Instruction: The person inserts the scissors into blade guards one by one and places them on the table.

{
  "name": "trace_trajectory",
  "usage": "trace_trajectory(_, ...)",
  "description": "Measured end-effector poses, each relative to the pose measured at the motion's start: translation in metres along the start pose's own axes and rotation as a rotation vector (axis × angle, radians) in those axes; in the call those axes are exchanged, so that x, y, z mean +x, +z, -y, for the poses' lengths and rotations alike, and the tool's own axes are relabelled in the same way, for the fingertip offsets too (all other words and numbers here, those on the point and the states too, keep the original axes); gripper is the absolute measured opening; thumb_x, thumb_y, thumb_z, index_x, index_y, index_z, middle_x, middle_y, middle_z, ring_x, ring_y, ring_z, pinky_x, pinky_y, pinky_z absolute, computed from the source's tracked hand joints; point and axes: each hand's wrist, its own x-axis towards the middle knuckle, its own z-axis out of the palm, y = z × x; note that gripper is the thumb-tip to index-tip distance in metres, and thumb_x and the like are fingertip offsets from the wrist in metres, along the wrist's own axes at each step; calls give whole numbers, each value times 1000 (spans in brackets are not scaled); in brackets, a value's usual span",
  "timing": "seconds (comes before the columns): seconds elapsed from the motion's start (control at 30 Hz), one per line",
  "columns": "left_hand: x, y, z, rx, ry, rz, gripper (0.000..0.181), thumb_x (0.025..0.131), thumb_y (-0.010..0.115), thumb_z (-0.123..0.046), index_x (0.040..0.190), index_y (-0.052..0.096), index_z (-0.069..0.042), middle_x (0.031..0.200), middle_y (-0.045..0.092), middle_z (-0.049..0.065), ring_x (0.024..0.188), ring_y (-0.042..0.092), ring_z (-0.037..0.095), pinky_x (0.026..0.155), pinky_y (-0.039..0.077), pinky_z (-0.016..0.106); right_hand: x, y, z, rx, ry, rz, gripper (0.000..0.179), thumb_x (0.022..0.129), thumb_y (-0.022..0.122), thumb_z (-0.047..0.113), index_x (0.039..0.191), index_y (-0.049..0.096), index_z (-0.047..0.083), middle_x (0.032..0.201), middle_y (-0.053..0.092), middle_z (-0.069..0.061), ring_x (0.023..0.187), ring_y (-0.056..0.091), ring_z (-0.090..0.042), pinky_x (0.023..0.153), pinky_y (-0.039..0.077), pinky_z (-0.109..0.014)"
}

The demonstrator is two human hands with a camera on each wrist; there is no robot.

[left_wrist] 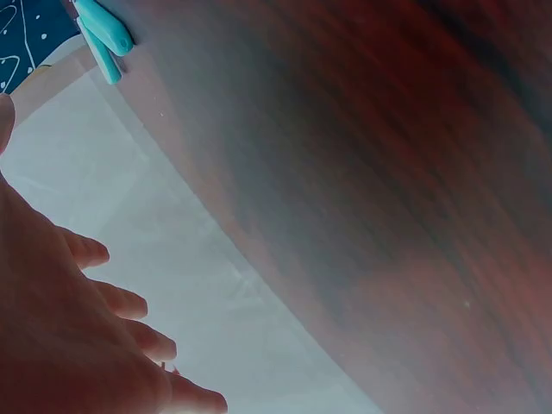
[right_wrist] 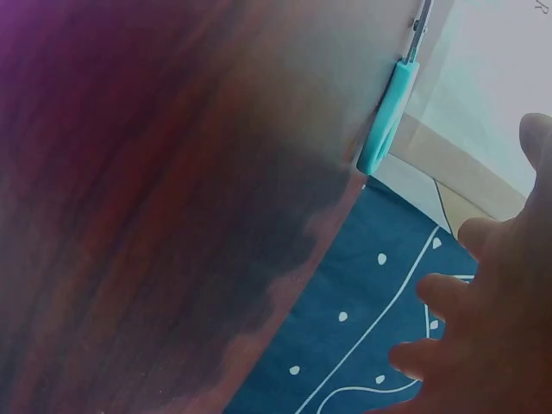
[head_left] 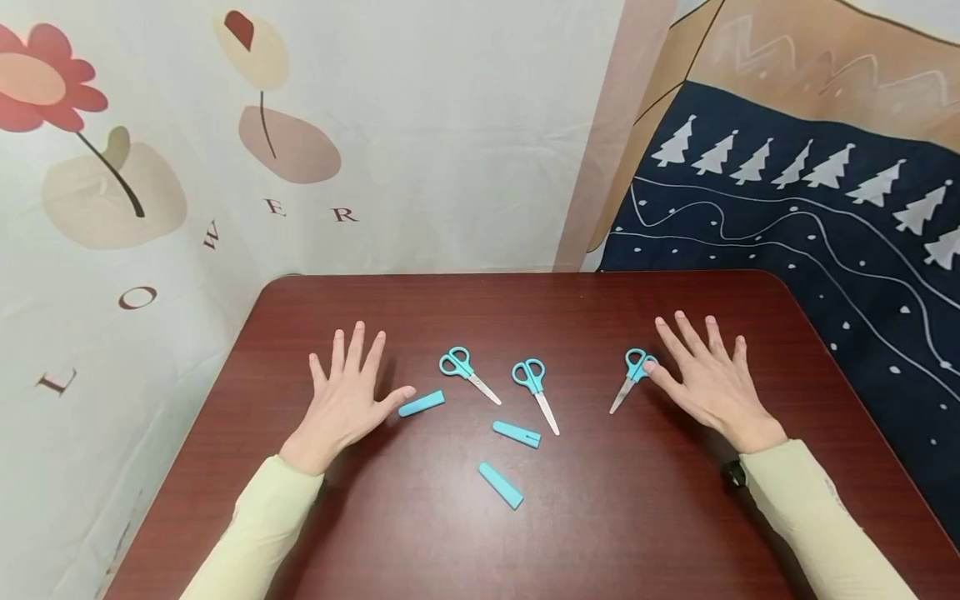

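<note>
Both hands are spread flat with straight fingers and hold nothing. My left hand (head_left: 341,414) hovers over the left of the table, its thumb tip beside a teal blade cover (head_left: 423,403). To its right lie two teal-handled scissors, one (head_left: 467,369) further left and another (head_left: 534,383) near the middle, blades bare. In front of them are a slotted blade cover (head_left: 517,434) and a third cover (head_left: 501,486). My right hand (head_left: 711,385) is over the right side. Its thumb overlaps the handle of a third pair of scissors (head_left: 633,372), also seen in the right wrist view.
The dark red-brown wooden table (head_left: 390,542) has rounded far corners. A pale cloth (head_left: 465,150) with flowers and letters hangs behind and to the left. A navy cloth (head_left: 750,208) with white trees hangs at the right. A dark band (head_left: 733,474) shows at the right wrist.
</note>
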Motion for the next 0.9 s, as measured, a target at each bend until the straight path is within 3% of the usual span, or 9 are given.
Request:
trace_trajectory(0.57, 0, 1, -8, 0, 38, -8, 104, 93, 56, -73, 166, 20, -9, 172, 3, 19, 156, -7, 45, 111, -1, 81, -1, 0, 7, 8, -18, -2, 81, 102, 46, 64, 167, 21, 22, 170, 18, -19, 151, 10, -57, 107, 5, -84)
trace_trajectory(0.9, -2, 3, -16, -19, 45, 59, 110, 88, 58, -80, 166, 20, -11, 172, 8, 18, 157, -3, 45, 114, 4, 78, -4, 3, 15, 22, -32, -6, 80, 102, 46, 63, 166, 23, 23, 170, 20, -17, 151, 13, -56, 108, 7, -84)
